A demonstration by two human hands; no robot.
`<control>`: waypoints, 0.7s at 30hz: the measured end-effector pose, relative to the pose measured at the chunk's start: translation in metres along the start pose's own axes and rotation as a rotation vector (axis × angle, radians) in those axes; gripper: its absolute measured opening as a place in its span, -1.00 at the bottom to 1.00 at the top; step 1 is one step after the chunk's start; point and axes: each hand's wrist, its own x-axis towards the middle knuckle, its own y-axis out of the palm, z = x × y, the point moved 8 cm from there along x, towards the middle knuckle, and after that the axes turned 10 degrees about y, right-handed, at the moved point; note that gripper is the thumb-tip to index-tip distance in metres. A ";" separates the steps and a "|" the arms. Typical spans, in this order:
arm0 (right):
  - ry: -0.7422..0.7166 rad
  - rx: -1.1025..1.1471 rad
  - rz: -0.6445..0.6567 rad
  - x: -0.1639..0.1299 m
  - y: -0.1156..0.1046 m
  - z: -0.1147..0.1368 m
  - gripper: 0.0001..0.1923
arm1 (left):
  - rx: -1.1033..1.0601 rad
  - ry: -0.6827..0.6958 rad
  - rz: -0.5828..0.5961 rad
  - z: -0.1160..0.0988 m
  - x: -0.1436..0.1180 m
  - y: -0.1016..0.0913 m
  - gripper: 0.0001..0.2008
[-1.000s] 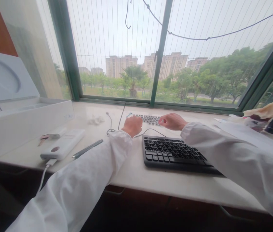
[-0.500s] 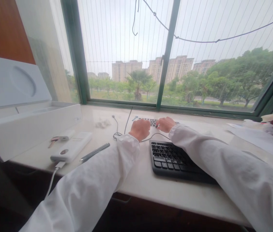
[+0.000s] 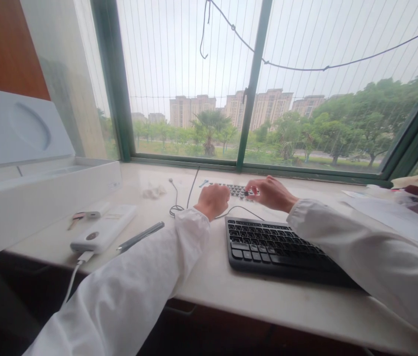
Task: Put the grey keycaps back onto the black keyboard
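While both hands work at far edge of pale stone worktop [image 3: 231, 291], risk: loose dark keycaps laid out in rows [image 3: 233, 190] could scatter if sleeve or thin black cable [image 3: 190, 190] drags across. Right hand [image 3: 272, 194] fingers pinched narrow, apparently on one keycap at row's right end. Left hand [image 3: 213, 200] curled into loose fist just left of rows; contents not visible. Black keyboard [image 3: 279, 244] lies nearer, untouched.

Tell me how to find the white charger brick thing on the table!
Start at the big white open box on the left of the sill table. Just in front of it lies the white power bank, a flat slab with a round dark button and a white cable plugged into its near end. The dark pen beside it is thin; the brick is wide and white.
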 end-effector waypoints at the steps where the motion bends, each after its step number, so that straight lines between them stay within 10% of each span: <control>1: -0.027 0.029 -0.046 -0.013 -0.010 -0.001 -0.79 | -0.004 0.011 -0.006 -0.003 0.000 -0.001 -0.78; 9: -0.074 0.120 -0.207 -0.096 -0.037 -0.023 -0.78 | -0.057 0.180 -0.105 -0.034 -0.004 -0.004 -0.80; 21: -0.154 0.183 -0.200 -0.122 -0.051 -0.011 -0.75 | -0.366 0.323 -0.243 -0.072 -0.013 -0.012 -0.96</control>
